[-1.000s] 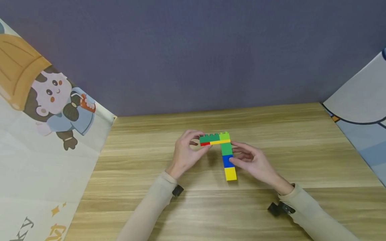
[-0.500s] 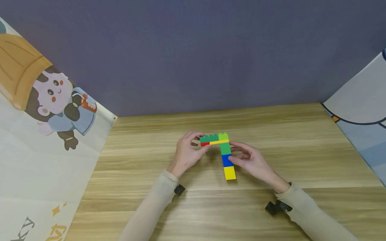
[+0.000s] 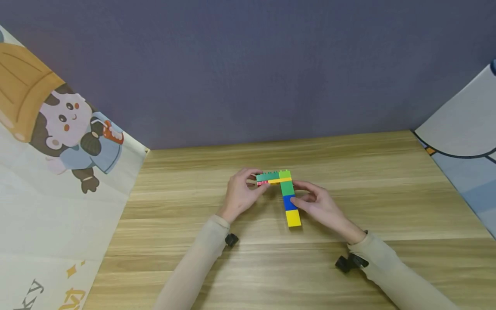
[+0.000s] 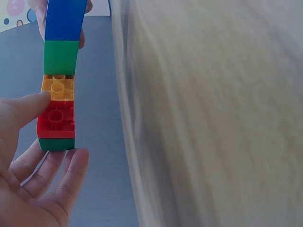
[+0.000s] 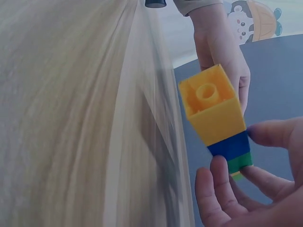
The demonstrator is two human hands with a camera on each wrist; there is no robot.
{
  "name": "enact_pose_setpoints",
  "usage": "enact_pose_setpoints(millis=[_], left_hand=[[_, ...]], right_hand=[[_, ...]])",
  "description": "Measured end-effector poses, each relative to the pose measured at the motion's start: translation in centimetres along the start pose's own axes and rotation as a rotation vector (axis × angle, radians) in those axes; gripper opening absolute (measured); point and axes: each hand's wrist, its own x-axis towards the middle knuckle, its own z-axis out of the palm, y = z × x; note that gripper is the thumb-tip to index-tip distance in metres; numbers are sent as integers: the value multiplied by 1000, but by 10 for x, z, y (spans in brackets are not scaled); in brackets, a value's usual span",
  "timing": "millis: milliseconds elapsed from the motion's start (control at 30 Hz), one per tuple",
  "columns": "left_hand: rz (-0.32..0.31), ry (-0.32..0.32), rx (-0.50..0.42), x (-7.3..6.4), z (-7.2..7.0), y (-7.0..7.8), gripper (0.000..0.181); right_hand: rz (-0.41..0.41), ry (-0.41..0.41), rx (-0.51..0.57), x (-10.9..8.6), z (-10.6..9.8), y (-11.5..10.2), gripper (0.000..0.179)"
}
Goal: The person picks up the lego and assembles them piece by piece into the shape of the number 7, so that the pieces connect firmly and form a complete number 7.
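Both hands hold one structure of toy building bricks [image 3: 287, 187], an arm joined at a right angle to a column. The column runs light green, green, blue and yellow [image 3: 293, 218]. On the arm, a dark green brick [image 3: 268, 177] lies over red and yellow pieces. My left hand [image 3: 241, 194] pinches the arm's outer end, its thumb on the underside by the red brick [image 4: 56, 118]. With thumb and fingers, my right hand [image 3: 319, 206] grips the column at the blue brick [image 5: 231, 145]. The yellow brick's hollow end [image 5: 207, 93] faces the right wrist camera.
A wood-grain table [image 3: 186, 181] lies beneath the hands. Behind it rises a dark grey-blue panel [image 3: 248, 77]. A white panel with a cartoon figure [image 3: 71, 116] borders the left, and a printed panel [image 3: 469, 181] borders the right.
The brick structure and right hand have shifted slightly left and away from the person. The left hand stays nearly in place, and both grips look the same.
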Motion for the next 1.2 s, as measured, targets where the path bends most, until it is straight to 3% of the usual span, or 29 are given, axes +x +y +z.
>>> enact_pose_setpoints(millis=[400, 1200], left_hand=[[-71, -41, 57, 7, 5, -6, 42], [-79, -64, 124, 16, 7, -13, 42]], right_hand=[[48, 1, -27, 7, 6, -1, 62], [46, 11, -52, 17, 10, 10, 60]])
